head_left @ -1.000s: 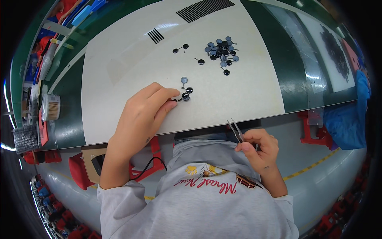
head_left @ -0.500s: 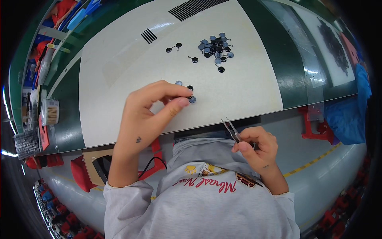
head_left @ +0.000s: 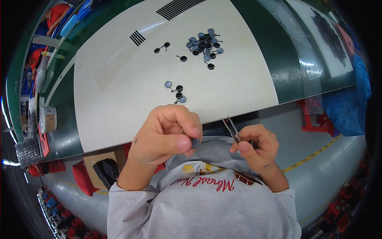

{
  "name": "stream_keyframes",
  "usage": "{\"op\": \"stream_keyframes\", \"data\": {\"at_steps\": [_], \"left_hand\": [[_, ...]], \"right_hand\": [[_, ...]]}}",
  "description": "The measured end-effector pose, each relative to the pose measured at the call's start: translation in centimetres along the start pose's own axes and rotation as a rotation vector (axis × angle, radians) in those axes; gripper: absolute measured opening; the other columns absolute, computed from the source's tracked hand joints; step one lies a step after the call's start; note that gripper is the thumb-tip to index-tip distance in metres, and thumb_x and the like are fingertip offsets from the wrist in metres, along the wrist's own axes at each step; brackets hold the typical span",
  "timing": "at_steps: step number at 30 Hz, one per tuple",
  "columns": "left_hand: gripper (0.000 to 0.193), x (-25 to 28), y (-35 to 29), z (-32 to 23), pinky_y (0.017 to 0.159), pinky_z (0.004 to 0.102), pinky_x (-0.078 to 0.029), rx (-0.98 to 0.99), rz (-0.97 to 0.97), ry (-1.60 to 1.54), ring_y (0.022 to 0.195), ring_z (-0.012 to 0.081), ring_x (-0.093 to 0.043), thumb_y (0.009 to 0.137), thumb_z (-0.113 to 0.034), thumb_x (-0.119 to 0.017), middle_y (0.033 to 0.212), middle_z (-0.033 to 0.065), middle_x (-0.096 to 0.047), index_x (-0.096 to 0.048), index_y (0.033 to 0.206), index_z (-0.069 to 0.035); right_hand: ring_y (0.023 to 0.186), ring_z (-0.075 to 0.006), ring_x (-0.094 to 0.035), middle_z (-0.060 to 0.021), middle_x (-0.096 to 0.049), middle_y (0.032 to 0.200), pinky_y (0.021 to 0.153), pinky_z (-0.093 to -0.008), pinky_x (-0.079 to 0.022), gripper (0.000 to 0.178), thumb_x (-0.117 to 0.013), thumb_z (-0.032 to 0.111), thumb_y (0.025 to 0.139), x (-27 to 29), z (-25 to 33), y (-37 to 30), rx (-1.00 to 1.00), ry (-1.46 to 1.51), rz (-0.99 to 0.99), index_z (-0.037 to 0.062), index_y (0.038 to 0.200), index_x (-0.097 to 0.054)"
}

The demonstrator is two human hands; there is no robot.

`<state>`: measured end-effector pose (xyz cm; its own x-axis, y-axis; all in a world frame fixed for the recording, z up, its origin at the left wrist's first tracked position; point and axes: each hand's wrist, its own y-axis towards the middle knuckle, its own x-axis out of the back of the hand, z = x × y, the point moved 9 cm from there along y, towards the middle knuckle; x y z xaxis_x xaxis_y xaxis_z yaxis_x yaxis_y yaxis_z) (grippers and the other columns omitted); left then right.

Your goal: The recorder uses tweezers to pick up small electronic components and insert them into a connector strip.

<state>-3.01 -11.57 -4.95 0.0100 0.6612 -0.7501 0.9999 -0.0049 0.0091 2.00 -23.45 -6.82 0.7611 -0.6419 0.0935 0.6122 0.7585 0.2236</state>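
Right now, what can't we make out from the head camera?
- Head view: most of the disc, covered by the left hand; can't tell if it has a tail.
- Head view: grip part of the tweezers, wrapped by the right hand.
- Head view: exact count in the pile; pieces overlap.
- Head view: far end of the black strips, cut off by the top edge.

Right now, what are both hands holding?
Left hand: closed, pinching a small round disc.
Right hand: closed on metal tweezers, their tips apart.
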Motion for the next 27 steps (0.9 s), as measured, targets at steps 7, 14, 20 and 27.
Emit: {"op": "stream_keyframes", "data": {"at_steps": [7, 14, 20, 27], "left_hand": [[0.015, 0.7, -0.2, 0.9, 0.040, 0.0169, -0.036, 0.021, -0.179, -0.036, 0.056, 0.0097, -0.047, 0.078, -0.015, -0.054, 0.066, 0.0073, -0.050, -0.047, 0.071, -0.003], [0.021, 0.6, -0.5, 0.3, 0.033, 0.0164, -0.035, 0.000, -0.184, 0.354, 0.043, 0.0073, -0.044, 0.081, -0.015, -0.048, 0.075, 0.0102, -0.048, -0.050, 0.088, 0.004], [0.023, 0.2, -0.6, 0.1, 0.033, 0.0148, -0.033, -0.049, -0.199, 0.422, 0.040, 0.0052, -0.039, 0.082, -0.015, -0.047, 0.069, 0.0060, -0.041, -0.048, 0.092, 0.006], [0.016, 0.5, -0.5, 0.7, 0.032, 0.0156, -0.031, 0.010, -0.156, 0.262, 0.040, 0.0046, -0.037, 0.079, -0.013, -0.051, 0.069, 0.0077, -0.042, -0.044, 0.081, 0.001]], "right_hand": [[0.049, -0.0072, -0.050, -0.0085, -0.055, 0.059, 0.042, -0.0167, -0.039, 0.022, -0.052, 0.017, 0.079, 0.0, 0.2, -0.1, -0.001, 0.016, -0.001, -0.0036, 0.078, -0.045], [0.047, -0.0091, -0.053, -0.0079, -0.056, 0.056, 0.043, -0.0179, -0.040, 0.021, -0.053, 0.017, 0.078, 0.0, 1.1, -0.3, 0.099, -0.108, 0.005, -0.0026, 0.076, -0.046], [0.043, -0.0110, -0.052, -0.0075, -0.055, 0.053, 0.041, -0.0189, -0.039, 0.016, -0.056, 0.012, 0.074, -0.9, 2.1, 0.0, 0.218, -0.212, 0.037, -0.0019, 0.075, -0.048], [0.041, -0.0111, -0.048, -0.0063, -0.056, 0.053, 0.039, -0.0204, -0.037, 0.015, -0.058, 0.011, 0.071, -1.0, 2.3, 0.2, 0.247, -0.239, 0.033, -0.0009, 0.074, -0.049]]}}
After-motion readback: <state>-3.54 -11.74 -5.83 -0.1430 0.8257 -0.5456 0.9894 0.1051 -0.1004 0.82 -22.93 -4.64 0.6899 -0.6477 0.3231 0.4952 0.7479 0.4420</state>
